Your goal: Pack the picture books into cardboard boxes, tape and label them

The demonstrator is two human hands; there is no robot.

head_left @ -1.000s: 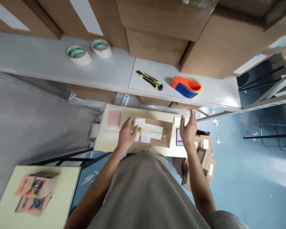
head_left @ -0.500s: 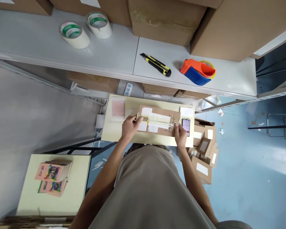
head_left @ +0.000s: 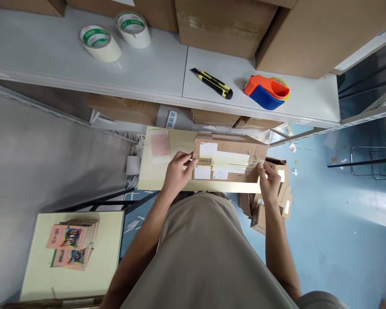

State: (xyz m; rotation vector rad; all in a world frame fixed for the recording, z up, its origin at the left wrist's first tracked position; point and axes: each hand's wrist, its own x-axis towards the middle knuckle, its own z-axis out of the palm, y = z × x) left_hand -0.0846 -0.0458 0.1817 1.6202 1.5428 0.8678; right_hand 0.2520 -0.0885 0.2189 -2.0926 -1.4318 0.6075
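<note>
A long cardboard box (head_left: 234, 147) with white labels and clear tape along its top seam is held between my two hands, above the cream table (head_left: 182, 141). My left hand (head_left: 179, 172) grips its left end, thumb on the taped edge. At the other end, the fingers of my right hand (head_left: 269, 182) are closed on the box's right edge. A pinkish printed sheet (head_left: 160, 145) lies on the table to the left of the box. The box hides much of the table's right part.
Tape rolls (head_left: 99, 43), a yellow-black utility knife (head_left: 212, 83) and an orange-blue tape dispenser (head_left: 266, 92) lie on the grey shelf (head_left: 154, 71). Small cardboard boxes (head_left: 259, 219) are piled right of the table. Pink books (head_left: 72, 238) are stacked on a second table at lower left.
Both hands have moved the box to the right and raised it, so it appears larger. Its right end now covers the phone and the white label that showed on the table.
</note>
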